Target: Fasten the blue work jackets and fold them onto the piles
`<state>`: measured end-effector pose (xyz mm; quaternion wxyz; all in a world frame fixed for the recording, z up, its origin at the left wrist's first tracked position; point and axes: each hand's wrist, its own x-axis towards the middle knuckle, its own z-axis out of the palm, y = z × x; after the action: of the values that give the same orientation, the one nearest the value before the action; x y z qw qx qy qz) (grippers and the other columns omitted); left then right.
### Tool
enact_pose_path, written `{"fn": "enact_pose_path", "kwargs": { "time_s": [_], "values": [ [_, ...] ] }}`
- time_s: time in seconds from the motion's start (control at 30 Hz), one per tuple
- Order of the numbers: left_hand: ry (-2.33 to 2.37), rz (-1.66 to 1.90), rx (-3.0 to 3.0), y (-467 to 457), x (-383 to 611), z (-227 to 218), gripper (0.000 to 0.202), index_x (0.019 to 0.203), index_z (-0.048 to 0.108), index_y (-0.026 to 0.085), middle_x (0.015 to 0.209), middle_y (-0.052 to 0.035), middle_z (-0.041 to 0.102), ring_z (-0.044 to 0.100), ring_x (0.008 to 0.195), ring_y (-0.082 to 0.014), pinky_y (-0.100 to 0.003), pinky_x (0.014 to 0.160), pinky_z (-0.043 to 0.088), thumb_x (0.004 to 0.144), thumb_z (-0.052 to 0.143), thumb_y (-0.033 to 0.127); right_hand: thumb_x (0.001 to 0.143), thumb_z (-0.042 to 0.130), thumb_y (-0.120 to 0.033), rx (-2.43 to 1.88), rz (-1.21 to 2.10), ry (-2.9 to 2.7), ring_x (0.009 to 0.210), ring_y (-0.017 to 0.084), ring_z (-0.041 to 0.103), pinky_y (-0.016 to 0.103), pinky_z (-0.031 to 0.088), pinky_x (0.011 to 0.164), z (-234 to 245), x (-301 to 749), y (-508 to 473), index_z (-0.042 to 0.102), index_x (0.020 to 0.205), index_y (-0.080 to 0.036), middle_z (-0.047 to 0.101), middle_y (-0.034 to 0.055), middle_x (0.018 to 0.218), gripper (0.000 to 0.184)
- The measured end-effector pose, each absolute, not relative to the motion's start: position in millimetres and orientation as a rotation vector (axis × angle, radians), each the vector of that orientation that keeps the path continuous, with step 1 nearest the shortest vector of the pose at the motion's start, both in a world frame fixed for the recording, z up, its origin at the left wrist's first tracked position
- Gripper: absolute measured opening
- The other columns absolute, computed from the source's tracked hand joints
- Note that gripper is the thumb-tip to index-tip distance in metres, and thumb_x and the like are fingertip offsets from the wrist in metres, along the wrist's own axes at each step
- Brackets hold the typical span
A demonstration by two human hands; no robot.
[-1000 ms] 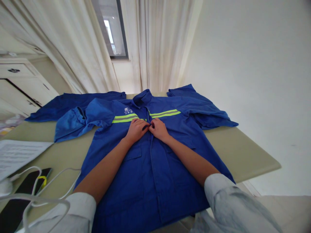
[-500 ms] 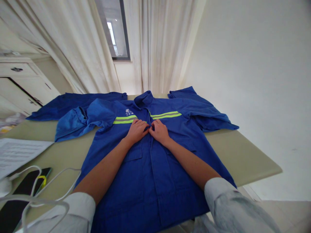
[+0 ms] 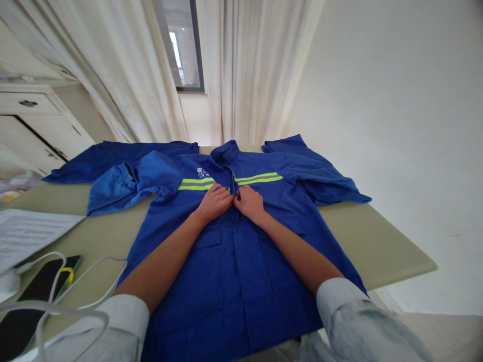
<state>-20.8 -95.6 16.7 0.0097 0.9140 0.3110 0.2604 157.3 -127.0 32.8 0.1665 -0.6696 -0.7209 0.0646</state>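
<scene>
A blue work jacket (image 3: pixel 234 271) with yellow-green reflective stripes lies spread front-up on a beige table (image 3: pixel 377 241), collar away from me. My left hand (image 3: pixel 215 202) and my right hand (image 3: pixel 248 202) meet at the jacket's front placket just below the stripes. Both hands have their fingers curled and pinched on the placket edges, fingertips touching each other. What sits between the fingertips is hidden. The sleeves spread out to either side, the left one bunched.
A second blue garment (image 3: pixel 113 156) lies behind the left sleeve. At the left are a sheet of paper (image 3: pixel 30 234), a black phone (image 3: pixel 41 286) and white cables (image 3: pixel 75 281). Curtains, a window and a white cabinet (image 3: pixel 33 125) stand behind the table.
My hands stay pinched at the placket with only slight finger movement. The view has shifted a little.
</scene>
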Motion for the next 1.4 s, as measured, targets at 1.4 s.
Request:
{"fn": "enact_pose_path", "kwargs": {
  "time_s": [1.4],
  "values": [
    [1.162,0.725,2.647,-91,-19,5,0.030,0.115,0.074,0.022,0.101,-0.0077,0.078,0.068,0.100,-0.0255,-0.042,0.093,0.042,0.105,0.046,0.021,0.097,0.062,-0.028,-1.701,0.251,-2.112,0.096,0.021,0.064,0.029,0.048,0.083,29,174,-113,0.071,0.095,-0.021,0.070,0.0064,0.105,0.011]
  ]
}}
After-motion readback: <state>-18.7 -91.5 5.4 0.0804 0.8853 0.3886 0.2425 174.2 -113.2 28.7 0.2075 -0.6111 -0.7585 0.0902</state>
